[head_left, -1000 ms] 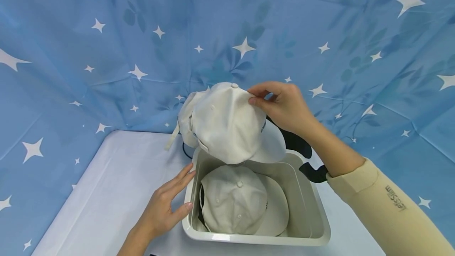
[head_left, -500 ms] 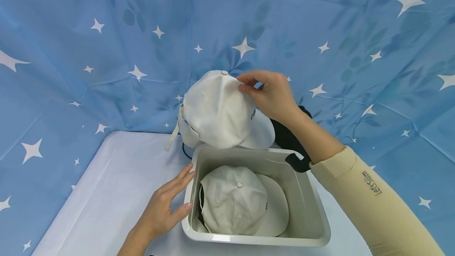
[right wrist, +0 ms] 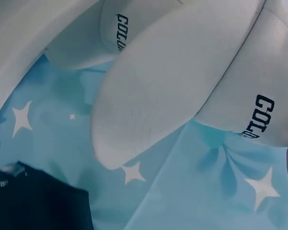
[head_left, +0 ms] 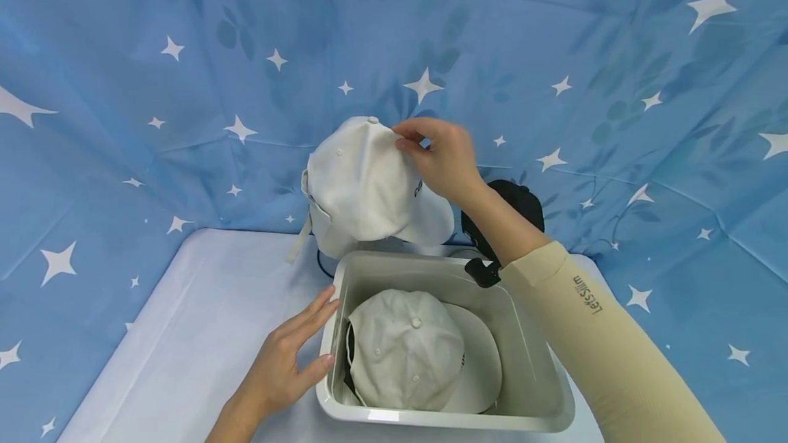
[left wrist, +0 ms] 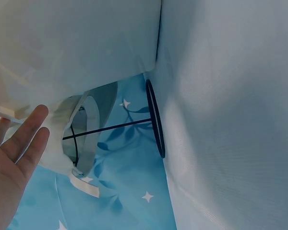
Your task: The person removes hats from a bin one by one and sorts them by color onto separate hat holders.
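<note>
Right hand (head_left: 440,159) pinched a white cap (head_left: 363,186) by its crown at the far side of the bin (head_left: 455,421). Left hand (head_left: 283,357), fingers spread, touched the left rim; a second cap (head_left: 406,351) lay inside.

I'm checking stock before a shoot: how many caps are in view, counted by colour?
White or off-white: 3 (held cap, rear cap, binned cap)
Black: 1 (black cap)
Total: 4

Something dark shows at the binned cap's back edge; I can't tell what, so it isn't counted.
</note>
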Demonstrator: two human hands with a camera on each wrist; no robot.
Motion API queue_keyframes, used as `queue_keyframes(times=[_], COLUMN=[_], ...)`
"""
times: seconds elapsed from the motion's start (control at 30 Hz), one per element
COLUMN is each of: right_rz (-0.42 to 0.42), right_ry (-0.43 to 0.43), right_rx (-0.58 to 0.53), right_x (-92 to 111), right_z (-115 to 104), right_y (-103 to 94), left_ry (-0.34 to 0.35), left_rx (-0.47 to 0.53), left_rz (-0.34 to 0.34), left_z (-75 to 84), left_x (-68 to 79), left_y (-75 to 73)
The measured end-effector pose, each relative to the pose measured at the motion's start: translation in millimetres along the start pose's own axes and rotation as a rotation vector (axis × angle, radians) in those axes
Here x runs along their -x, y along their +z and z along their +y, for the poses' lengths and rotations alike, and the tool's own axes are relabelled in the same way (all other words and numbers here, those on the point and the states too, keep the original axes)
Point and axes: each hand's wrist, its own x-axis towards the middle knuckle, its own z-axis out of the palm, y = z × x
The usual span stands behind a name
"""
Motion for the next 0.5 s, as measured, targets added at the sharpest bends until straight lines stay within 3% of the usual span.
queue_keyframes(times=[0.5], right_rz=[-0.017], right_ry=[0.044], right_rx=[0.034], right_x=[1], right_z=[21], right_y=[48.2], left_ry=[0.013], left_rx=[-0.007], left_rz=[0.003], left_z=[-1.3], left_x=[0.1], left_y=[-1.6])
